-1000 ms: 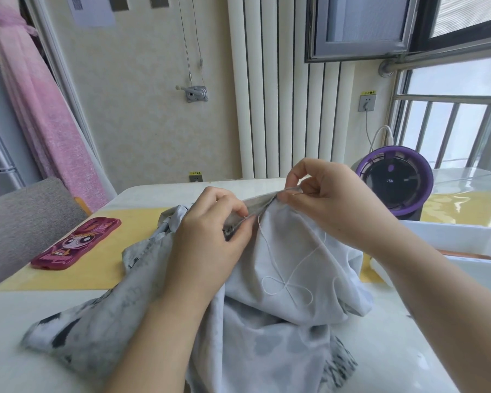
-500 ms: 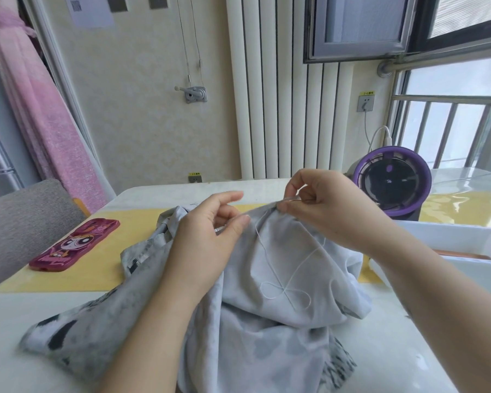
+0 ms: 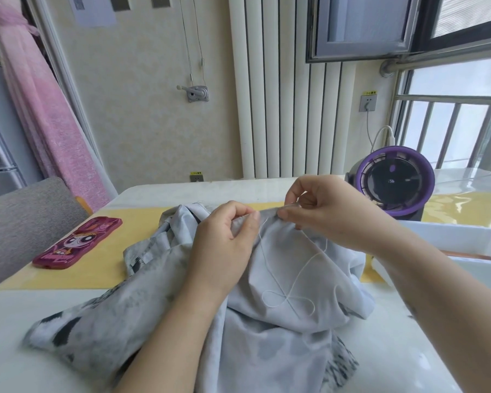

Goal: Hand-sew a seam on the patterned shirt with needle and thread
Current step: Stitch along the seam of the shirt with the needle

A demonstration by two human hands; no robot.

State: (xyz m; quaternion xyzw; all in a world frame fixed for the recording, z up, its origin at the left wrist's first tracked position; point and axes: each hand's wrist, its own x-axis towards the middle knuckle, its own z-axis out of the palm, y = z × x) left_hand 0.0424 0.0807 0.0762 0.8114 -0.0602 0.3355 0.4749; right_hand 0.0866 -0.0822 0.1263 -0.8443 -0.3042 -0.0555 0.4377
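Head view: the patterned shirt (image 3: pixel 281 336) lies bunched on the near middle of the white table (image 3: pixel 408 350). The left hand (image 3: pixel 224 245) pinches its raised edge between thumb and curled fingers. Just to the right, the right hand (image 3: pixel 332 211) pinches the same edge, thumb and forefinger closed on a barely visible needle (image 3: pixel 291 205). White thread (image 3: pixel 295 282) loops down the cloth. A pink phone case (image 3: pixel 77 242) lies far left.

A home; radiator (image 3: pixel 281 89), pink curtain (image 3: pixel 40 109), table (image 3: pixel 182 191).
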